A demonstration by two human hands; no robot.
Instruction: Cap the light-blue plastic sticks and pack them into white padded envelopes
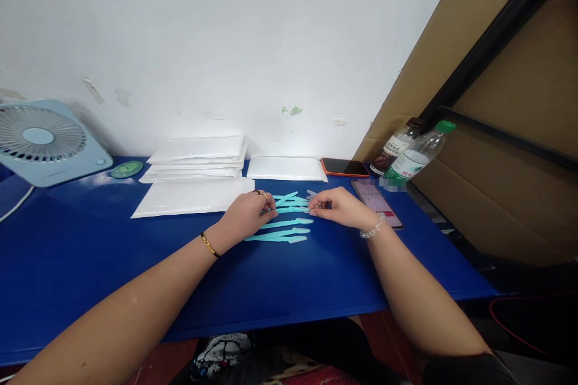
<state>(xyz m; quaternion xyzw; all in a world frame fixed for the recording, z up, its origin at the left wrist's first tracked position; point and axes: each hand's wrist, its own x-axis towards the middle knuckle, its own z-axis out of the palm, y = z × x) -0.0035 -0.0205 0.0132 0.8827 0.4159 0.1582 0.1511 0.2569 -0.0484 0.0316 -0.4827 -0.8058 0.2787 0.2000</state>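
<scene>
Several slim turquoise sticks with pale, blade-like ends lie roughly side by side on the blue table [271,289]; one of the nearer sticks [289,233] points its pale end to the right. My left hand [253,212] pinches the left part of a turquoise stick [291,210] in the farther group. At that stick's pale right end is my right hand [336,206], with thumb and forefinger closed on it. Some farther sticks cross each other between my hands, partly hidden by my left fingers.
White padded envelopes [194,159] are stacked behind my left hand, with another white packet [286,168] near the wall. An orange-edged phone [345,167], a second phone [377,201] and two bottles [413,159] stand or lie at right. A fan [49,141] is far left.
</scene>
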